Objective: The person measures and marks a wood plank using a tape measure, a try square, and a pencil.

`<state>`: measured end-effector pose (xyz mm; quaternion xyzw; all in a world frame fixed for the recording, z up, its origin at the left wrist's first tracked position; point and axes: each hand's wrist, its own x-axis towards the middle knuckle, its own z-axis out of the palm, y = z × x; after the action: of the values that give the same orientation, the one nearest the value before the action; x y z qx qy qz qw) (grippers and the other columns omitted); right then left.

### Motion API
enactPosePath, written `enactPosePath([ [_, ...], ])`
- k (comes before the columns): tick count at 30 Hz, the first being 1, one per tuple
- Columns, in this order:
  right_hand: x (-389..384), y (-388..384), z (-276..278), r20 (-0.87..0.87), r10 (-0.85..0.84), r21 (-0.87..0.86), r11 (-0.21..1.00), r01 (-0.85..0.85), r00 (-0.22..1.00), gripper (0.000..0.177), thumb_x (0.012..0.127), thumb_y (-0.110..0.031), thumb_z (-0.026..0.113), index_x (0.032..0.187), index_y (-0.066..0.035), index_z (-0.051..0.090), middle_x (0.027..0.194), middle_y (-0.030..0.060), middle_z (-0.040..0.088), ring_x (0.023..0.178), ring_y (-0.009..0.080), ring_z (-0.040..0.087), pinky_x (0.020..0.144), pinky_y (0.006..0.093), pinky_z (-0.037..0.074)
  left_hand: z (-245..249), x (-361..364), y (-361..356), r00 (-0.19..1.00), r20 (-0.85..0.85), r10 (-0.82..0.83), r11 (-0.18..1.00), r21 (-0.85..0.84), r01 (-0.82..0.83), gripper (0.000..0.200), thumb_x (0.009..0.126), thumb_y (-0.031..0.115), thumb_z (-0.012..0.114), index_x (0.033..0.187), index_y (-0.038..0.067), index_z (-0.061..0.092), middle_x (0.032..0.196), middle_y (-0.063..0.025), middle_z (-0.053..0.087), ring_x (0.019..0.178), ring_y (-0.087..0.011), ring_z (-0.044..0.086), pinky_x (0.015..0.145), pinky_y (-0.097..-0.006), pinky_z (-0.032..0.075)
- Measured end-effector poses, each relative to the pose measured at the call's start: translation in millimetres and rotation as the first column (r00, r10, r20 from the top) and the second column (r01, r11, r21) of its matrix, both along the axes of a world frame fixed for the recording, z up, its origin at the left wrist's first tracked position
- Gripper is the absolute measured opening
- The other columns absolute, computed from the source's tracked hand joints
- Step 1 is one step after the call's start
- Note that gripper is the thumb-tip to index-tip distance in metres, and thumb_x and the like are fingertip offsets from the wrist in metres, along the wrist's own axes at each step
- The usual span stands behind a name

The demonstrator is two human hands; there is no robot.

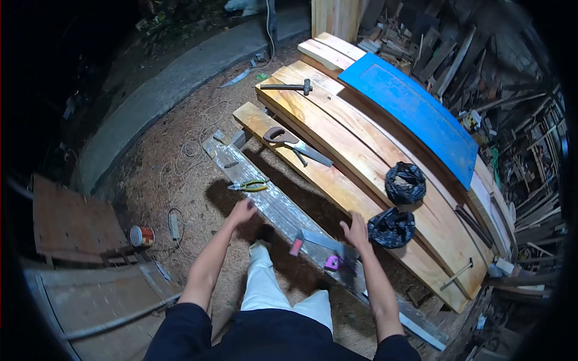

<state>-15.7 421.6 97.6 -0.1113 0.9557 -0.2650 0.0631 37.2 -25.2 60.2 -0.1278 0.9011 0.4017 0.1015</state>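
My left hand (242,212) is beside the near edge of a worn grey plank (280,210), just below yellow-handled pliers (250,186). Its fingers look curled, and whatever may be in them is hidden. My right hand (356,233) is open, thumb apart from the fingers, close to a black plastic bag (391,228). Left of that hand, on the plank, are a try square (319,239) and a pink tape measure (332,262). A handsaw (295,144) lies on a yellowish board (346,191) beyond the plank, with a dark bolt-like piece (300,157) beside it.
A hammer (289,88) and a second black bag (405,182) rest on thick boards (361,144). Behind them lies a blue panel (415,114). Scrap wood (530,150) is piled at right. A paint bucket (142,236), power strip (174,224) and loose cord are on the ground at left.
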Motion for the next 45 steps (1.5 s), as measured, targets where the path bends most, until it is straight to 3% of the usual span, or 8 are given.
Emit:
enactPosePath([
  [5, -147.1, -119.3, -46.4, 0.143, 0.006, 0.091, 0.996, -0.019, 0.99, 0.052, 0.085, -0.029, 0.068, 0.128, -0.007, 0.05, 0.129, 0.0161, 0.053, 0.122, 0.0337, 0.049, 0.099, 0.0464, 0.044, -25.0, -204.6, -57.3, 0.986, -0.099, -0.133, 0.991, -0.046, 0.129, 0.031, 0.084, 0.023, 0.066, 0.107, 0.002, 0.062, 0.105, -0.02, 0.066, 0.099, -0.0365, 0.063, 0.086, -0.0443, 0.05],
  [10, -262.8, -212.8, -80.6, 0.159, 0.029, 0.222, 0.973, -0.065, 0.987, 0.061, 0.084, -0.032, 0.069, 0.135, -0.008, 0.044, 0.138, 0.0134, 0.047, 0.125, 0.0312, 0.047, 0.101, 0.0455, 0.042, -19.4, -326.9, -84.5, 0.966, -0.075, -0.247, 0.92, -0.331, 0.209, 0.051, 0.086, 0.028, 0.065, 0.127, 0.002, 0.05, 0.118, -0.0198, 0.057, 0.115, -0.0371, 0.054, 0.096, -0.0469, 0.045],
  [18, -339.2, -302.9, -108.2, 0.148, 0.213, 0.267, 0.932, -0.246, 0.966, 0.083, 0.078, -0.041, 0.074, 0.143, -0.009, 0.034, 0.143, 0.0133, 0.044, 0.133, 0.0289, 0.041, 0.107, 0.0468, 0.034, -62.2, -399.9, -82.0, 0.962, 0.194, -0.194, 0.944, -0.229, 0.237, 0.069, 0.082, 0.042, 0.069, 0.133, 0.002, 0.045, 0.131, -0.0222, 0.054, 0.122, -0.0354, 0.052, 0.099, -0.0441, 0.045],
  [24, -353.0, -323.6, -117.6, 0.092, 0.29, 0.471, 0.83, -0.299, 0.952, 0.057, 0.077, -0.027, 0.072, 0.127, -0.009, 0.051, 0.111, 0.0081, 0.062, 0.112, 0.0233, 0.057, 0.099, 0.0432, 0.036, -103.1, -406.6, -98.9, 0.957, 0.136, -0.256, 0.963, -0.05, 0.265, 0.048, 0.079, 0.035, 0.075, 0.114, 0.003, 0.065, 0.108, -0.0215, 0.067, 0.103, -0.0369, 0.064, 0.089, -0.0437, 0.05],
  [29, -316.2, -314.1, -47.7, 0.136, 0.302, 0.483, 0.811, -0.329, 0.944, 0.037, 0.089, -0.017, 0.054, 0.125, -0.007, 0.055, 0.109, 0.0091, 0.063, 0.11, 0.0228, 0.057, 0.104, 0.0479, 0.033, -75.8, -374.4, -108.2, 0.963, -0.025, -0.268, 0.953, 0.136, 0.269, 0.048, 0.077, 0.033, 0.076, 0.111, -0.001, 0.066, 0.1, -0.02, 0.07, 0.095, -0.0296, 0.068, 0.085, -0.0375, 0.051],
  [33, -240.2, -292.7, -6.3, -0.106, 0.26, 0.481, 0.858, -0.179, 0.96, 0.054, 0.084, -0.016, 0.058, 0.135, -0.002, 0.045, 0.112, 0.0124, 0.059, 0.109, 0.0254, 0.056, 0.104, 0.05, 0.035, 7.6, -325.3, -88.9, 0.943, 0.077, -0.324, 0.855, 0.451, 0.257, 0.035, 0.084, 0.013, 0.073, 0.113, -0.005, 0.065, 0.093, -0.0075, 0.07, 0.084, -0.0128, 0.062, 0.078, -0.0293, 0.05],
  [39, -97.2, -216.0, 76.0, -0.147, 0.028, 0.462, 0.886, 0.044, 0.989, 0.05, 0.089, -0.02, 0.051, 0.135, -0.001, 0.046, 0.113, 0.0107, 0.057, 0.109, 0.024, 0.055, 0.094, 0.0516, 0.044, 65.8, -241.9, -5.9, 0.836, 0.037, -0.547, 0.725, 0.52, 0.451, 0.038, 0.083, 0.014, 0.075, 0.116, -0.002, 0.064, 0.102, -0.0082, 0.069, 0.092, -0.0141, 0.062, 0.085, -0.0293, 0.048],
  [45, 100.2, -92.9, 119.2, -0.36, -0.159, 0.561, 0.75, 0.35, 0.919, 0.05, 0.088, -0.02, 0.052, 0.135, -0.003, 0.046, 0.118, 0.0117, 0.053, 0.108, 0.0262, 0.053, 0.092, 0.0548, 0.045, 119.2, -95.8, 148.8, 0.728, 0.127, -0.674, 0.565, 0.724, 0.396, 0.038, 0.084, 0.017, 0.075, 0.115, 0.002, 0.062, 0.1, -0.0061, 0.067, 0.088, -0.0155, 0.064, 0.079, -0.0323, 0.053],
])
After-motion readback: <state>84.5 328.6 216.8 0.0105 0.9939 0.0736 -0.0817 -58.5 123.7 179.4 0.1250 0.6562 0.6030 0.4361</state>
